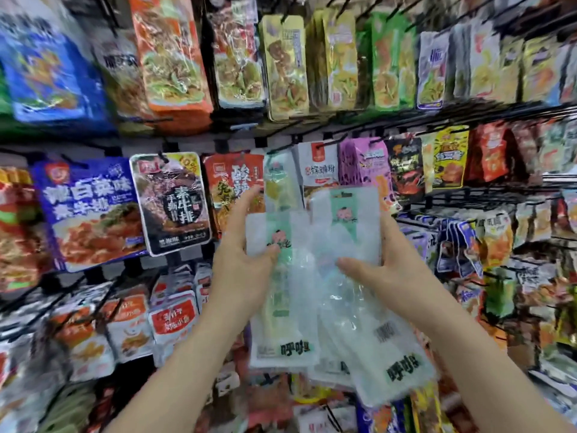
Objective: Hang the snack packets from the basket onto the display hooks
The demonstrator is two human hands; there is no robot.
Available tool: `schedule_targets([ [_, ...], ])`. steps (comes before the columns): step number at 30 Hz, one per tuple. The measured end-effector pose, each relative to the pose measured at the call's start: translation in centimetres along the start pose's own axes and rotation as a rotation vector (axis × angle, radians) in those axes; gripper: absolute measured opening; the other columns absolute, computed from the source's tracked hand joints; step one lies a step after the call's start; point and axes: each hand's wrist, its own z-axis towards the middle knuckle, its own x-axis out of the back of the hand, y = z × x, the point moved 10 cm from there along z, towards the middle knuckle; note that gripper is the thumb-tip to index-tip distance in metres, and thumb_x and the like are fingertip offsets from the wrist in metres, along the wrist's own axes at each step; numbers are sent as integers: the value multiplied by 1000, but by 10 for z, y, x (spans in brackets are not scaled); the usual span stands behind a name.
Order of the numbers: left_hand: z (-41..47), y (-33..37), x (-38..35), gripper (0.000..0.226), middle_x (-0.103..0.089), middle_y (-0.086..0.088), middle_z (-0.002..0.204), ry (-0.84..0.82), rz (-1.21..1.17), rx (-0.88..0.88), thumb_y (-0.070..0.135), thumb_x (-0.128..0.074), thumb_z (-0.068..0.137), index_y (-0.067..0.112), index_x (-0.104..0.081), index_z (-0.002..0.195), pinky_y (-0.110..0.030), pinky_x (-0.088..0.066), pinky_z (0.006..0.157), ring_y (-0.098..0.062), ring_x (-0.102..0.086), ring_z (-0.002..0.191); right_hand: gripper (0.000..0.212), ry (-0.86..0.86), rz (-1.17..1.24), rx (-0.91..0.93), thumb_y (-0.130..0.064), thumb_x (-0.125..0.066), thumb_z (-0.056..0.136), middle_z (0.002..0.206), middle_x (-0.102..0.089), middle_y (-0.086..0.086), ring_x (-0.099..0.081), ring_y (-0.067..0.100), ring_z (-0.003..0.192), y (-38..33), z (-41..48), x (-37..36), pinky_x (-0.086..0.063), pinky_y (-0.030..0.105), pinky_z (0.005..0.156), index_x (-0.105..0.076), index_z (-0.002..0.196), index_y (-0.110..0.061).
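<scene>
I hold a small stack of pale, see-through snack packets (315,270) with green labels in front of the display rack. My left hand (246,248) grips the stack's left edge, thumb on the front and fingers behind. My right hand (384,267) grips the right edge, thumb across the front. The packets fan out, their lower ends spread apart. One matching pale green packet (281,182) hangs on a black hook (281,149) just above the stack. The basket is not in view.
Rows of black wire hooks carry many hanging packets: a blue one (90,210) and a black one (175,201) to the left, a red one (232,185) behind my left hand, a purple one (365,164) to the right. More packets crowd the rows above and below.
</scene>
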Motion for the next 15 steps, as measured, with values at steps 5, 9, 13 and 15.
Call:
schedule_targets([
  [5,51,8,-11,35,-53,20,118,37,145,-9,3,-62,91,26,-65,117,6,-36,66,28,-49,93,95,-19,-79,65,-17,-69,88,149,-12,-36,-26,-23,128,9,45,26,-33,10,102,-3,148,-50],
  [9,90,13,-22,31,-56,27,111,89,213,-34,16,-69,89,39,-65,110,-9,-39,87,6,-47,112,102,-19,-196,191,-18,-68,89,126,2,-52,-21,-21,118,4,78,37,-32,0,92,11,135,-63],
  [13,112,17,-29,29,-64,28,104,142,174,-95,15,-63,93,44,-65,97,-16,-45,85,4,-56,98,103,-82,-231,234,-18,-67,90,118,-9,-55,-41,28,130,6,94,39,-47,29,92,12,136,-65],
  [15,117,24,-28,29,-65,21,109,199,153,-152,14,-63,92,41,-67,101,-16,-45,93,2,-56,111,104,-97,-195,249,-14,-68,88,111,-13,-57,-47,29,121,8,100,41,-47,33,93,9,138,-62],
])
